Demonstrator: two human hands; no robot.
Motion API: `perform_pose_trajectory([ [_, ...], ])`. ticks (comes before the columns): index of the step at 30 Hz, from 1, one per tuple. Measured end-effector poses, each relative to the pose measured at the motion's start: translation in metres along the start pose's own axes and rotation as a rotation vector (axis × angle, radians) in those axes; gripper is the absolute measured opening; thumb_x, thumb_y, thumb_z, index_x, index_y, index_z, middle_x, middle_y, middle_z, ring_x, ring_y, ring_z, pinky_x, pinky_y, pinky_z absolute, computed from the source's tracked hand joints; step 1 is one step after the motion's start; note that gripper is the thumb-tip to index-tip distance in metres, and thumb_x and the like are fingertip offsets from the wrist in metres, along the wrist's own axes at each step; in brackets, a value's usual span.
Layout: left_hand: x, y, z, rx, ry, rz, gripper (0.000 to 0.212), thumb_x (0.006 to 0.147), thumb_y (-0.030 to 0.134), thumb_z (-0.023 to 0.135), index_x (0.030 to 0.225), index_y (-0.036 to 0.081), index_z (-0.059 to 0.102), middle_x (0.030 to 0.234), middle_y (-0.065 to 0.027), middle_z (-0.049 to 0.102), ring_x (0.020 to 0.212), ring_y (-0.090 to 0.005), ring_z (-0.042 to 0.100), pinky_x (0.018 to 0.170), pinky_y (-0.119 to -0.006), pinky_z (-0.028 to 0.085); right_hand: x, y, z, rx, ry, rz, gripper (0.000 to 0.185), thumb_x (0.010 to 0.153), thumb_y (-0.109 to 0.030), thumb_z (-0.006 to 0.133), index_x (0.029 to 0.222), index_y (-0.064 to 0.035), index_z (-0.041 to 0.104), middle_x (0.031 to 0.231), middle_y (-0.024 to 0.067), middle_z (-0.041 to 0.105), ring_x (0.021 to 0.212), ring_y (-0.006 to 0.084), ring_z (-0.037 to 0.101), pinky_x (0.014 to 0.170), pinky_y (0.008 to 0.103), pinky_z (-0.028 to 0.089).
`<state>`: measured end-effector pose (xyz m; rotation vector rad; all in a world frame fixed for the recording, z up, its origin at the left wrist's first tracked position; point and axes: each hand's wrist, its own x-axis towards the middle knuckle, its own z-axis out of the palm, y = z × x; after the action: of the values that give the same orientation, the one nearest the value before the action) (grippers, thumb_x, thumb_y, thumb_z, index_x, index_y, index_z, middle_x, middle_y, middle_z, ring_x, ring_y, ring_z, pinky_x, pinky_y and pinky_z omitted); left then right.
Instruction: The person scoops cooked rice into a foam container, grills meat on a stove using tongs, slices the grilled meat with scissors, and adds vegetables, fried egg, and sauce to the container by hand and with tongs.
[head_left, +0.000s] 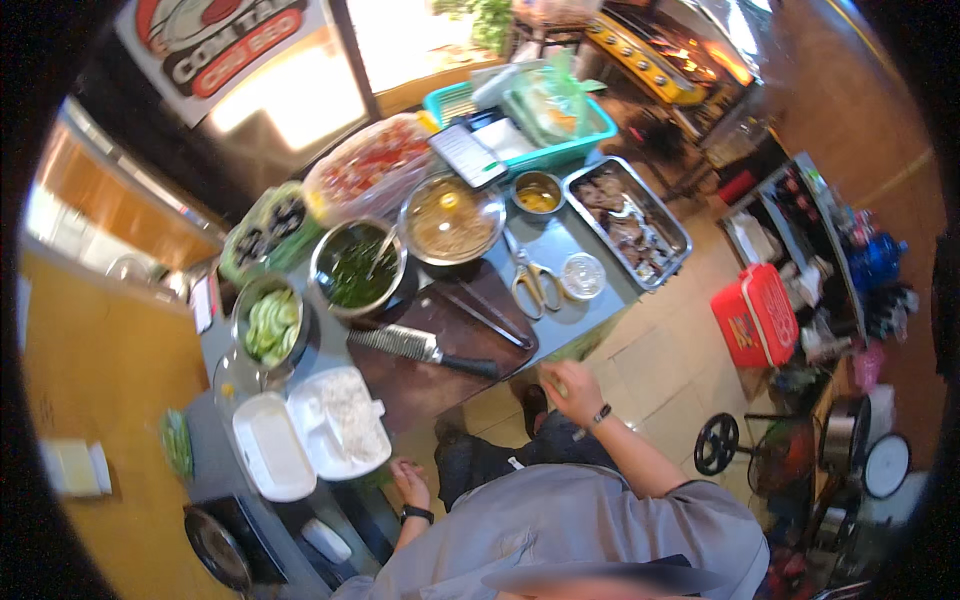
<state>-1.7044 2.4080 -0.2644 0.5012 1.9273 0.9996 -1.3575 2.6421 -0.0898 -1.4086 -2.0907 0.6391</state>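
My left hand is low beside the table edge, just right of an open white foam takeaway box with white rice in it; its fingers look loosely apart. My right hand hovers off the table's front edge, fingers curled, and whether something small is in it I cannot tell. On the brown cutting board lie a serrated knife with a black handle and metal tongs. Behind the box is a metal bowl of sliced cucumber, and beside that a bowl of dark greens.
Scissors, a clear plastic cup, a tray of grilled meat and a covered bowl stand farther back. A phone leans on a teal basket. Flames show in a yellow grill; a red cooler is on the right.
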Motion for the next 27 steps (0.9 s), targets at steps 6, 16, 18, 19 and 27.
perform_pose_trajectory([
  [6,0.033,-0.059,0.071,0.657,-0.799,-0.074,0.072,0.085,0.062,0.047,0.127,0.004,0.044,0.117,-0.0182,0.053,0.112,-0.0257,0.046,0.090,-0.034,0.037,-0.210,0.180,-0.031,-0.109,-0.043,0.930,0.024,0.072,-0.026,0.071,0.071,-0.0043,0.061,0.066,0.0134,0.060,0.062,0.0268,0.059,0.057,0.0375,0.047],
  [16,-0.006,0.007,0.400,1.142,-0.876,-0.269,0.071,0.085,0.062,0.048,0.123,0.003,0.048,0.114,-0.0177,0.055,0.108,-0.0255,0.049,0.088,-0.035,0.039,-0.458,0.479,-0.165,-0.088,-1.066,1.301,0.039,0.071,-0.021,0.065,0.107,-0.0056,0.059,0.100,0.0170,0.060,0.086,0.0263,0.061,0.074,0.0379,0.049],
  [18,-0.035,0.025,0.468,1.165,-0.871,-0.269,0.070,0.085,0.062,0.048,0.123,0.003,0.049,0.113,-0.0176,0.056,0.108,-0.0255,0.050,0.088,-0.035,0.040,-0.445,0.562,-0.198,0.014,-1.248,1.187,0.050,0.070,-0.019,0.062,0.118,-0.0059,0.055,0.115,0.0193,0.059,0.099,0.0275,0.061,0.081,0.0393,0.048],
  [19,-0.052,0.043,0.524,1.166,-0.950,-0.270,0.070,0.085,0.062,0.048,0.122,0.002,0.049,0.113,-0.0176,0.056,0.107,-0.0255,0.050,0.087,-0.035,0.040,-0.490,0.637,-0.195,-0.013,-1.318,1.154,0.047,0.078,-0.031,0.056,0.118,-0.0060,0.052,0.113,0.0176,0.059,0.088,0.0270,0.061,0.075,0.0414,0.048],
  [27,-0.076,0.114,0.781,1.185,-0.965,-0.260,0.069,0.084,0.061,0.049,0.119,0.002,0.052,0.110,-0.0173,0.058,0.104,-0.0253,0.052,0.086,-0.035,0.041,-0.172,0.789,-0.360,0.457,-0.123,1.389,0.051,0.080,-0.035,0.063,0.115,0.0029,0.057,0.105,0.0219,0.063,0.093,0.0294,0.061,0.078,0.0414,0.048],
])
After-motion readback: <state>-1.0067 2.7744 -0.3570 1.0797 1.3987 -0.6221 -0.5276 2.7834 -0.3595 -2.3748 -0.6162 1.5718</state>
